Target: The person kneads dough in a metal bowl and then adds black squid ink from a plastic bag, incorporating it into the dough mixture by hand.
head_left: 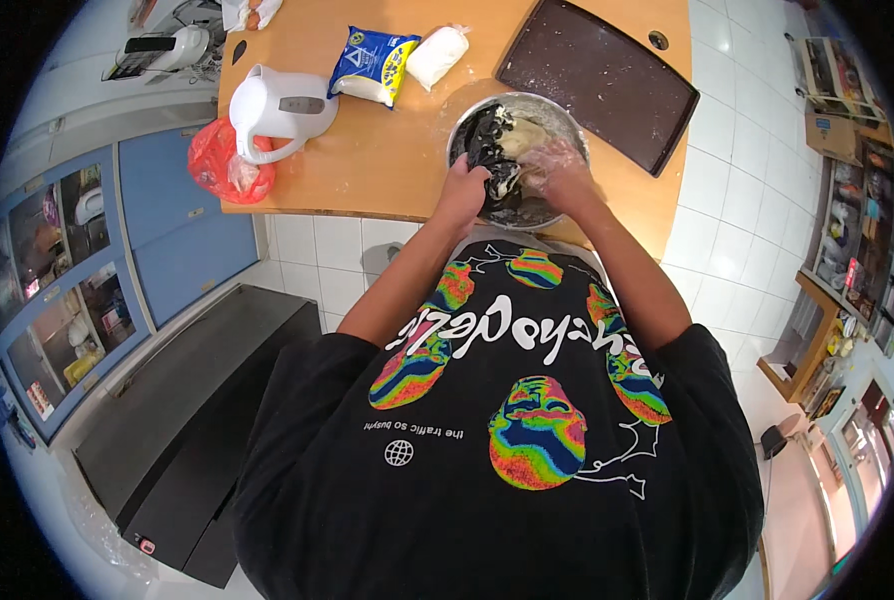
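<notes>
A round metal bowl (581,143) stands at the table's near edge, in front of me. Inside it lie a lump of pale dough (523,138) and crumpled, shiny black plastic (483,140) smeared with pale bits. My left hand (461,196) is closed at the bowl's left rim, with the black plastic gathered at its fingers. Over the right side of the bowl is my right hand (557,180), in what looks like a clear plastic glove, against the dough. Its fingers are blurred, so their grip does not show.
A dark, flour-dusted tray (602,80) lies behind the bowl to the right. Farther left on the wooden table (387,160) are a blue-and-yellow packet (372,66), a white bag (438,57), a white kettle (285,105) and a red plastic bag (217,160) at the edge.
</notes>
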`<state>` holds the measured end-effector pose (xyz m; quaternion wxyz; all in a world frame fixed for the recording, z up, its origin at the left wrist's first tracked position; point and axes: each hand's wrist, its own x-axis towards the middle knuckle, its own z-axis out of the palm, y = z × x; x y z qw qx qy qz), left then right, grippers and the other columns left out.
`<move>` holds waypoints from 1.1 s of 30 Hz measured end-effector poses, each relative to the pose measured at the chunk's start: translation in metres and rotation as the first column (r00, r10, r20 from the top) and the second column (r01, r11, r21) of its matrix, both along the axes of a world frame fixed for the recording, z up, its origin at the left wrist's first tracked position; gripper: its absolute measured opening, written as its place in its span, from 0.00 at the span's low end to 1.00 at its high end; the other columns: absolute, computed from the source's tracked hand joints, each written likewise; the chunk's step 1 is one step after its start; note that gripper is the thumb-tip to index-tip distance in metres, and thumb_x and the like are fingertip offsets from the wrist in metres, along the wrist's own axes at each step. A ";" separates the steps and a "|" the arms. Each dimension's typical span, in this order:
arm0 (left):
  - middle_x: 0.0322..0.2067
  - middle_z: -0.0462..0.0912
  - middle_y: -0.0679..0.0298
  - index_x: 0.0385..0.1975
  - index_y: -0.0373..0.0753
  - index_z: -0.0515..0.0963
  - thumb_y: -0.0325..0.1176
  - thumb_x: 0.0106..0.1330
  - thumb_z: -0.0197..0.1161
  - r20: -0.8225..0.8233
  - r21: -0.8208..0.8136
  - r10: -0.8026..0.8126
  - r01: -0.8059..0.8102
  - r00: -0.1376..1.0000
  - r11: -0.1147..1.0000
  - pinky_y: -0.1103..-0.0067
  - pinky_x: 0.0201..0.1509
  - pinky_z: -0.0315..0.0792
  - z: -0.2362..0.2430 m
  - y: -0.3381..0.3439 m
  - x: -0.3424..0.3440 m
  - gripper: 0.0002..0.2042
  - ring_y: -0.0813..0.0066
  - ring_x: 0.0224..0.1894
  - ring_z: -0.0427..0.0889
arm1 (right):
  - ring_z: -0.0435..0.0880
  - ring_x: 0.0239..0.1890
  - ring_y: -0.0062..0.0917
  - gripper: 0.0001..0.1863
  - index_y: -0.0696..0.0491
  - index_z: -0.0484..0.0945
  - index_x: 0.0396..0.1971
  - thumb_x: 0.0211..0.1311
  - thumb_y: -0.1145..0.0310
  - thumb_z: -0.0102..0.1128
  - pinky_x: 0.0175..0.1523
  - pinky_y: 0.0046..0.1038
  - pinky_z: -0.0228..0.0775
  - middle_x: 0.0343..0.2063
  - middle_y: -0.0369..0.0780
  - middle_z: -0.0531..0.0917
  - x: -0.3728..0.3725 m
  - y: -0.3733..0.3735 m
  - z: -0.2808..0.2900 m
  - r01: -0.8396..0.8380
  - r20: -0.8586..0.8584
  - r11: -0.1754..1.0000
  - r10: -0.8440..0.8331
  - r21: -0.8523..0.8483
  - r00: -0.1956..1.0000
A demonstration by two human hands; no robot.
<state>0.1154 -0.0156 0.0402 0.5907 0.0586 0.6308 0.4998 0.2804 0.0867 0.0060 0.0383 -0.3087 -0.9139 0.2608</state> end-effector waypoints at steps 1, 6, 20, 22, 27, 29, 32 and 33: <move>0.46 0.78 0.57 0.54 0.33 0.67 0.24 0.61 0.48 -0.003 -0.020 0.042 -0.042 0.999 0.999 0.73 0.53 0.75 0.002 0.000 -0.001 0.19 0.69 0.47 0.79 | 0.74 0.57 0.38 0.19 0.44 0.81 0.49 0.55 0.61 0.63 0.65 0.38 0.63 0.49 0.41 0.82 0.001 0.005 -0.004 0.009 0.012 0.997 -0.008 -0.077 1.000; 0.45 0.78 0.57 0.54 0.34 0.66 0.24 0.61 0.48 0.149 -0.039 0.160 -0.156 0.976 0.987 0.69 0.49 0.78 -0.007 0.002 -0.012 0.19 0.67 0.45 0.80 | 0.76 0.56 0.37 0.18 0.43 0.82 0.47 0.54 0.60 0.65 0.62 0.35 0.66 0.46 0.42 0.83 0.016 0.021 -0.007 0.016 -0.033 0.992 -0.021 -0.125 0.999; 0.55 0.70 0.52 0.65 0.40 0.52 0.26 0.68 0.46 0.284 -0.003 0.299 -0.311 0.911 0.950 0.59 0.52 0.77 -0.025 0.001 -0.007 0.24 0.58 0.53 0.77 | 0.76 0.54 0.37 0.12 0.45 0.83 0.38 0.56 0.58 0.63 0.64 0.41 0.61 0.43 0.37 0.83 0.005 -0.010 -0.014 -0.007 -0.158 0.997 -0.005 -0.077 0.987; 0.56 0.70 0.52 0.66 0.41 0.51 0.27 0.69 0.45 0.299 0.014 0.300 -0.318 0.906 0.948 0.58 0.52 0.77 -0.020 0.002 -0.006 0.25 0.57 0.54 0.77 | 0.77 0.53 0.37 0.11 0.45 0.83 0.38 0.56 0.60 0.63 0.63 0.43 0.62 0.42 0.37 0.83 0.015 -0.011 -0.020 -0.014 -0.191 0.999 0.021 0.035 0.981; 0.54 0.70 0.53 0.63 0.42 0.54 0.26 0.68 0.46 0.299 0.008 0.334 -0.353 0.894 0.936 0.58 0.52 0.77 -0.021 0.005 -0.004 0.23 0.58 0.53 0.77 | 0.80 0.47 0.37 0.12 0.50 0.82 0.40 0.54 0.67 0.68 0.56 0.35 0.70 0.41 0.42 0.83 0.026 -0.004 0.000 0.148 -0.277 0.968 -0.202 -0.203 0.940; 0.51 0.71 0.55 0.57 0.42 0.57 0.28 0.66 0.49 0.360 0.053 0.220 -0.255 0.907 0.965 0.59 0.52 0.77 -0.017 0.003 -0.010 0.20 0.60 0.52 0.77 | 0.80 0.48 0.38 0.14 0.50 0.82 0.41 0.53 0.65 0.69 0.56 0.35 0.71 0.43 0.41 0.83 0.021 -0.002 0.014 0.186 -0.282 0.946 -0.260 -0.264 0.924; 0.49 0.71 0.56 0.54 0.44 0.57 0.31 0.64 0.52 0.265 -0.013 0.084 -0.083 0.960 0.996 0.61 0.52 0.77 -0.006 -0.002 -0.014 0.19 0.62 0.50 0.77 | 0.79 0.50 0.39 0.18 0.50 0.82 0.44 0.52 0.62 0.70 0.57 0.36 0.70 0.45 0.43 0.83 0.018 0.002 0.034 0.212 -0.274 0.900 -0.329 -0.381 0.904; 0.48 0.71 0.55 0.56 0.41 0.55 0.33 0.62 0.59 0.386 0.023 0.034 -0.046 0.922 0.999 0.62 0.51 0.77 -0.013 -0.006 -0.021 0.26 0.64 0.50 0.76 | 0.79 0.51 0.39 0.20 0.51 0.81 0.45 0.52 0.61 0.71 0.58 0.36 0.70 0.45 0.45 0.82 0.017 0.002 0.040 0.200 -0.262 0.877 -0.337 -0.437 0.904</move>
